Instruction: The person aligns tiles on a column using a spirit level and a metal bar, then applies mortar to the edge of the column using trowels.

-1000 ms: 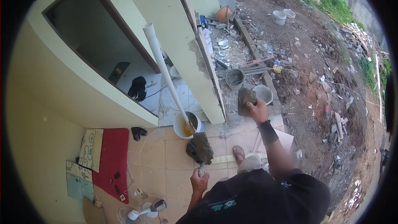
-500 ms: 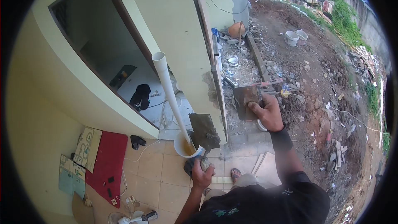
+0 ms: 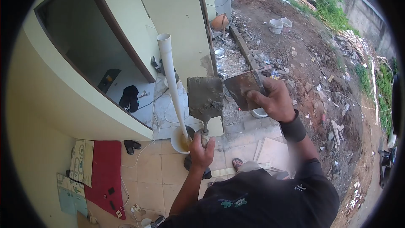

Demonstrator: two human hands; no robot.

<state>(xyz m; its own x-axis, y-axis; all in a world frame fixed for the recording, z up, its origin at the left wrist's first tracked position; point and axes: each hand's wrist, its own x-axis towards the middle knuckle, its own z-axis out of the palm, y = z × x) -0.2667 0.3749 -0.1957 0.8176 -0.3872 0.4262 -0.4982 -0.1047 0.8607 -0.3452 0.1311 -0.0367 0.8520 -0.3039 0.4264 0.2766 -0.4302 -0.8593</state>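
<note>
My left hand (image 3: 201, 152) is closed around the handle of a square-bladed trowel (image 3: 205, 95). Grey mortar smears the blade, thickest along its lower part. My right hand (image 3: 276, 101) grips a flat rectangular plastering trowel (image 3: 242, 93), its thumb pressed on the dirty plate and its fingers hidden behind. The two blades are side by side at nearly the same height, their near edges almost meeting; I cannot tell whether they touch. Just behind my left hand, a white bucket (image 3: 174, 142) holds brownish liquid and the foot of a long white pipe (image 3: 169, 67).
A doorway (image 3: 97, 38) opens in the wall at left. Red cloth (image 3: 103, 173) and boards lie on the tiled floor (image 3: 147, 164), near dark shoes (image 3: 132, 146). Loose tiles (image 3: 272, 154) lie beside my feet. Rubble-strewn soil (image 3: 303, 71) with pails (image 3: 276, 26) stretches off to the right.
My left hand has lifted its trowel and turned the blade squarer to me, bringing it level with the right one. The blades are closer together. The view has shifted somewhat to the right.
</note>
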